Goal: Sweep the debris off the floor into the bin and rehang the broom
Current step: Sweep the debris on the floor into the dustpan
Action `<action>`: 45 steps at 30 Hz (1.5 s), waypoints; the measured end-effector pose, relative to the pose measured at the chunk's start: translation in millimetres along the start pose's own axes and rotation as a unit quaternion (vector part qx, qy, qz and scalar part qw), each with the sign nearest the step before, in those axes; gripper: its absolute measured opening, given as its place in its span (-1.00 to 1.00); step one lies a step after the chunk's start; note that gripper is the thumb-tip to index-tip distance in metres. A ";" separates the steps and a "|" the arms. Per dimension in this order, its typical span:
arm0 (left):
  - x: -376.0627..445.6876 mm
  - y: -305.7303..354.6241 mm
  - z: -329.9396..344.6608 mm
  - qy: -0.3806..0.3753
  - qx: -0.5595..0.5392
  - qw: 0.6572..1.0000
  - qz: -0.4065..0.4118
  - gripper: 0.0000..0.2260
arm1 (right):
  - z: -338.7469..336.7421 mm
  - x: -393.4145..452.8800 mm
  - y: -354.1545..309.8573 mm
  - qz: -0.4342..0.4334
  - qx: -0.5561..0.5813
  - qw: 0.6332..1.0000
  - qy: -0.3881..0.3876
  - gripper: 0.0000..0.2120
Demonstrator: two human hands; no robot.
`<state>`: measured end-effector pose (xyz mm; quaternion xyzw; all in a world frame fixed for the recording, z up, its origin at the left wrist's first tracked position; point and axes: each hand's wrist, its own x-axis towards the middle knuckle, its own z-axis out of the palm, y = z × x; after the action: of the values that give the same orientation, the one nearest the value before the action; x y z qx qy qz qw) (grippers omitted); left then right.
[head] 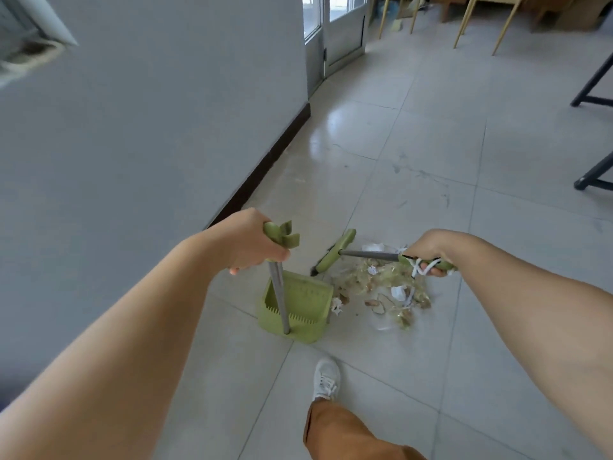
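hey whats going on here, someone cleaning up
Yes, a person is sweeping. The left hand grips the upright handle of a green dustpan standing on the tiled floor near the wall. The right hand holds a green broom, whose head sits on the far side of a debris pile of scraps and paper bits. The pile lies just right of the dustpan, and most of it is not yet inside.
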<state>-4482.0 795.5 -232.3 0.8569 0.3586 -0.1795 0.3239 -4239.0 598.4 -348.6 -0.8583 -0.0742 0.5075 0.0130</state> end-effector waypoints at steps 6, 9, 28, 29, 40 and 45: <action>-68.3 -9.3 49.0 0.004 -0.023 0.999 -0.035 -0.83 | 40.6 -38.4 12.8 -0.075 -0.065 0.995 0.019 -0.62; -86.4 -11.3 65.9 0.007 -0.036 0.997 -0.065 -0.84 | 55.9 -38.6 6.7 -0.098 -0.144 0.985 0.010 -0.69; -76.8 81.1 148.9 -0.009 -0.060 0.987 -0.148 -0.80 | -70.4 22.9 105.9 -0.036 -0.239 0.970 -0.017 -0.70; -74.6 87.0 150.6 -0.008 -0.059 0.987 -0.148 -0.80 | -77.7 22.8 113.7 -0.045 -0.229 0.972 -0.006 -0.72; -51.9 123.0 156.1 -0.008 -0.042 0.993 -0.109 -0.83 | -126.7 6.3 176.5 -0.089 -0.106 0.989 0.054 -0.76; -47.7 122.7 153.7 -0.014 -0.042 0.996 -0.081 -0.84 | -122.7 -5.3 184.0 -0.091 -0.066 0.992 0.059 -0.68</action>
<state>-4436.2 601.3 -265.9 0.8084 0.4292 -0.2015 0.3487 -4113.3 422.3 -302.5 -0.8754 -0.1850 0.4465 0.0067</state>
